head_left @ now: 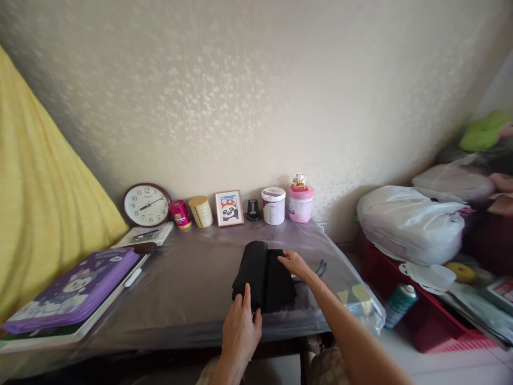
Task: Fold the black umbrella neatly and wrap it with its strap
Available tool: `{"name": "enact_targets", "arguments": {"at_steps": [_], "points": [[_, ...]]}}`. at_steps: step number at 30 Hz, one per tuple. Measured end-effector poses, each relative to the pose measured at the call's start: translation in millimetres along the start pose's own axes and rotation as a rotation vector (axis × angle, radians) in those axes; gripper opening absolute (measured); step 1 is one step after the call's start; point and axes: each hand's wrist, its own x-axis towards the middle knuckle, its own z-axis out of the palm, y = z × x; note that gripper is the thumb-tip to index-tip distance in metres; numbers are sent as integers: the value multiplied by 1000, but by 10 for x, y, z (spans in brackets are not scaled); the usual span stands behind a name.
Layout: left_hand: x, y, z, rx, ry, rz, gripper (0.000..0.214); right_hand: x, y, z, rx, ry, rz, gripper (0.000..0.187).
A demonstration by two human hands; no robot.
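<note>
A black fabric bundle lies on the plastic-covered table, its left part rolled or folded thick. From it a flatter black flap spreads to the right. My left hand is closed around the bundle's near end, index finger stretched along the fabric and thumb on the right side. A small shiny part shows by that thumb, too small to name. At the flap's far right edge, my right hand pinches the fabric. Just beyond my right wrist lies a dark curved strap-like thing, partly hidden by the arm.
Along the wall stand a clock, cans, a framed panda picture and two tubs. A purple case lies on books at left. Right of the table are a spray can and a red crate under bags.
</note>
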Motion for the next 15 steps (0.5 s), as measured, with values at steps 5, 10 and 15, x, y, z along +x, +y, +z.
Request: {"name": "enact_targets", "arguments": {"at_steps": [5, 10, 15], "points": [[5, 8, -8, -4, -10, 3, 57, -45, -18, 50, 34, -38, -87, 15], [5, 15, -14, -2, -17, -10, 57, -17, -106, 61, 90, -6, -138, 5], [0, 7, -15, 3, -16, -6, 56, -31, -224, 117, 174, 42, -203, 10]]}}
